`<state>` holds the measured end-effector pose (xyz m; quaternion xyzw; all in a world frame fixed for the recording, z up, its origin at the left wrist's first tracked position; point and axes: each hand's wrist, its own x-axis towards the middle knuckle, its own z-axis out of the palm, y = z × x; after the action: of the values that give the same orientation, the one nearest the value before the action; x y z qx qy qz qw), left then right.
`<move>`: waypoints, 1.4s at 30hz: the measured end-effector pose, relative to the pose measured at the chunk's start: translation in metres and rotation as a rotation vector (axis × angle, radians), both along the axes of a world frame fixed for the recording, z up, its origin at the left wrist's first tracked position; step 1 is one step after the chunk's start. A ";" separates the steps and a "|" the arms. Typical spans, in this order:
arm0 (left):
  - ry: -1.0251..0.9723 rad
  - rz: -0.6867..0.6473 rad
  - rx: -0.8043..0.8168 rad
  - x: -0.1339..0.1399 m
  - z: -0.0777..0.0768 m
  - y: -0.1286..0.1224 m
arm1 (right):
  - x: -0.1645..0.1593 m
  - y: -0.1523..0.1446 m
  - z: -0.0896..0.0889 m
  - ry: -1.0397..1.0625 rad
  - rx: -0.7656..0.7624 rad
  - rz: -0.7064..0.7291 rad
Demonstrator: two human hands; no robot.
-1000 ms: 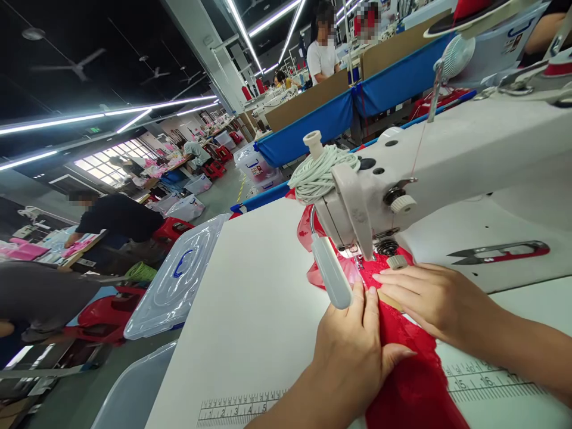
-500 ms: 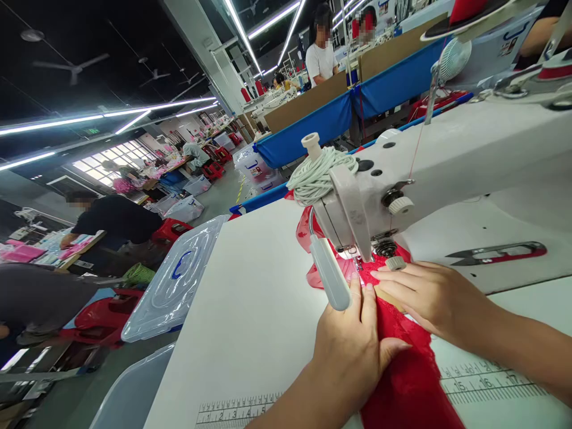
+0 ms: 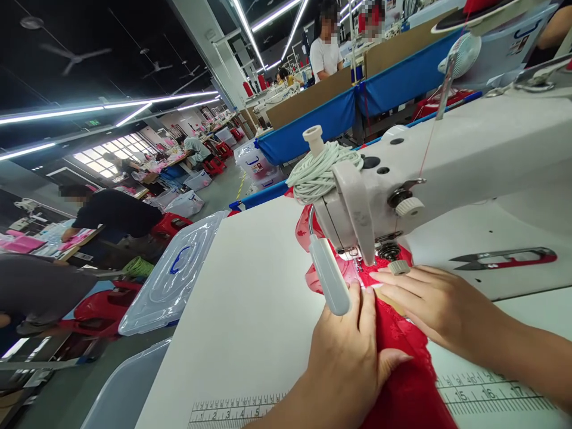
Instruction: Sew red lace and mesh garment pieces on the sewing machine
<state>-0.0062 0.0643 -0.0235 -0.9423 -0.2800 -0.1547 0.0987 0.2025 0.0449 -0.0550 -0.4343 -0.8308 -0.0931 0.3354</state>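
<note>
Red lace fabric (image 3: 404, 381) runs across the white table and under the presser foot (image 3: 358, 266) of a white sewing machine (image 3: 487, 149). My left hand (image 3: 346, 351) lies on the fabric's left side, fingers stretched toward the foot and thumb out to the right. Flat on the right side of the fabric rests my right hand (image 3: 435, 301), its fingers extended just below the needle area. Both hands are open and press on the cloth without gripping it. A grey lamp (image 3: 330, 277) partly covers the left fingertips. Sheer red cloth shows beyond the foot.
Thread snips (image 3: 504, 258) lie on the machine bed. Pale green cord (image 3: 324, 173) is wound at the machine head. A printed ruler scale (image 3: 232, 411) marks the table's near edge. A clear lidded box (image 3: 179, 268) stands left of the table. Several people work at other tables.
The view has shifted slightly, moving the machine a little right and down in the picture. Both hands keep nearly the same place on the fabric.
</note>
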 end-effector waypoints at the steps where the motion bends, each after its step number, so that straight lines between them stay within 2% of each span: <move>1: 0.006 -0.008 0.004 -0.001 -0.001 0.000 | 0.000 0.000 -0.001 0.006 0.010 -0.005; 6: 0.011 -0.004 0.073 0.000 -0.002 -0.001 | 0.000 -0.001 -0.004 0.019 0.027 -0.012; 12: -0.006 0.012 0.101 0.006 0.004 -0.001 | -0.002 -0.002 -0.001 0.016 0.029 -0.015; 17: 0.007 0.019 0.094 0.007 0.006 -0.001 | -0.001 -0.002 -0.002 0.016 0.012 -0.022; 35: 0.051 0.132 -0.023 0.006 -0.004 0.001 | 0.002 0.003 0.004 -0.017 -0.053 -0.023; 42: 0.044 0.082 -0.007 0.003 -0.006 0.003 | 0.003 0.005 0.005 -0.041 -0.085 -0.010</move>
<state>-0.0032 0.0673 -0.0293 -0.9336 -0.3165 -0.1287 0.1080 0.2054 0.0500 -0.0496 -0.4504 -0.8385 -0.0684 0.2988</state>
